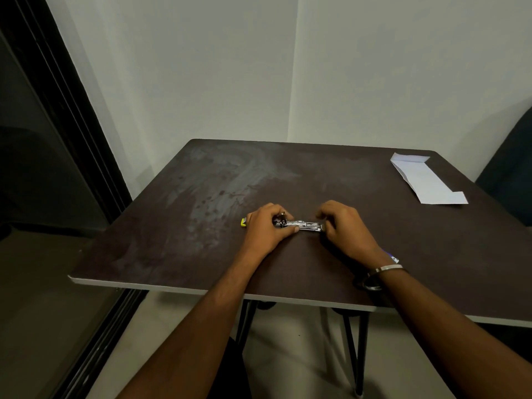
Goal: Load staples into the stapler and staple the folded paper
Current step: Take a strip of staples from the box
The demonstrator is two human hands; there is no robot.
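Observation:
A small stapler (302, 225) lies opened out flat on the dark table (178, 254), its metal channel showing between my hands; a yellow end (243, 223) sticks out to the left. My left hand (266, 226) presses down on the stapler's left part, fingers curled over it. My right hand (344, 226) pinches at the right end of the metal channel; whether it holds staples is hidden by the fingers. The folded white paper (426, 180) lies far off at the table's back right corner.
A small purple-and-white object (392, 256) peeks out behind my right wrist, which wears a metal bangle (385, 269). White walls meet behind the table. A dark door frame (57, 110) stands at left and a dark chair (512, 168) at right.

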